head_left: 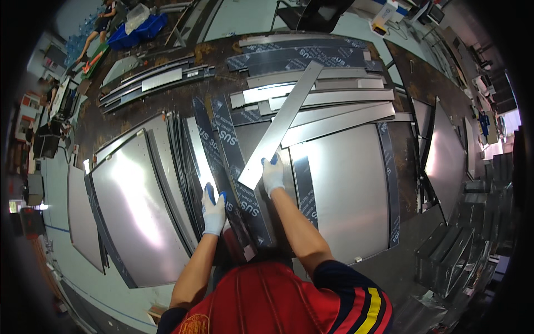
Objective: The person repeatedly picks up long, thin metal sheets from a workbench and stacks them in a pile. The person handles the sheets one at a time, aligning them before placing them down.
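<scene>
Strip handling area: a dark surface. A large panel lies to the right of the right hand; another sheet lies to the left of the left hand. Beyond the right hand, a loose pile of flat lengths overlaps unevenly. Film-covered bars run between the two hands.

The strip extends diagonally from just left of the right hand out over the pile; whether its far end touches the pile cannot be told. Right hand: gloved, closed in a pinch on the strip's edge, close to the near end. Left hand: gloved, thumb and fingers partly spread, at the near end of a narrow strip; a firm hold cannot be confirmed.

Caution: the off-centre pinch leaves most of the length beyond the right hand. The far end could dip or swing, scoring the panel or knocking the pile out of line. Overlapped pieces could then slide. Smooth metal could slip through the pinch. Thin edges could cut the glove at the fingertips.
</scene>
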Demonstrator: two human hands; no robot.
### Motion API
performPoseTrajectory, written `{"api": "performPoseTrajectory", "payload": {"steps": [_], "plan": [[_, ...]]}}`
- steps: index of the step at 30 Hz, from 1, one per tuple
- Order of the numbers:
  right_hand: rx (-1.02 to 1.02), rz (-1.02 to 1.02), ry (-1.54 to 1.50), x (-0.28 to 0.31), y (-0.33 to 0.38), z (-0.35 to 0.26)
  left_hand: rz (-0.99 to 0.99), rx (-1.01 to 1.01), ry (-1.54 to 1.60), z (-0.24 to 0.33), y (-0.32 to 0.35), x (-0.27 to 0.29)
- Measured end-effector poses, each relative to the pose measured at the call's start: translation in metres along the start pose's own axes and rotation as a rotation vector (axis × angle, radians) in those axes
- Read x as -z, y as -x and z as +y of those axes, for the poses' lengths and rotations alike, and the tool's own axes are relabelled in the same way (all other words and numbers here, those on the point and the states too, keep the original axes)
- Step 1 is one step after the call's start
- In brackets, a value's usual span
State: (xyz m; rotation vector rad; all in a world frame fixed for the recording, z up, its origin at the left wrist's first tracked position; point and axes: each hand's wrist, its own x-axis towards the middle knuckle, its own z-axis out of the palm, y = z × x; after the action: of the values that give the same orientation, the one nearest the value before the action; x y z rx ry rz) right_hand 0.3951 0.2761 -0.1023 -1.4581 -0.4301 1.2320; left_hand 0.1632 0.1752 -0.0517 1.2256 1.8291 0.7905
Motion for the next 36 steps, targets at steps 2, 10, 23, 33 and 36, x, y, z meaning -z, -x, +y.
{"api": "performPoseTrajectory", "payload": {"steps": [2, 10, 23, 33, 36], "plan": [[-0.031, -0.149, -0.276, 0.010, 0.025, -0.016, -0.111, 0.052, 0.374, 0.013, -0.003, 0.011], [-0.105, -0.568, 0.134, 0.063, 0.214, -0.129, -0.115, -0.720, -0.258, 0.108, -0.014, 0.042], [0.661, -0.433, 0.693, -0.019, 0.355, -0.103, -0.135, -0.569, 0.866, 0.184, -0.007, 0.345], [0.015, -0.572, 0.248, -0.039, 0.478, 0.091, -0.431, 0.171, 1.291, -0.068, -0.044, 0.319], [-0.090, -0.526, 0.245, -0.040, 0.485, 0.116, -0.304, 0.184, 1.197, -0.127, -0.006, 0.274]]}}
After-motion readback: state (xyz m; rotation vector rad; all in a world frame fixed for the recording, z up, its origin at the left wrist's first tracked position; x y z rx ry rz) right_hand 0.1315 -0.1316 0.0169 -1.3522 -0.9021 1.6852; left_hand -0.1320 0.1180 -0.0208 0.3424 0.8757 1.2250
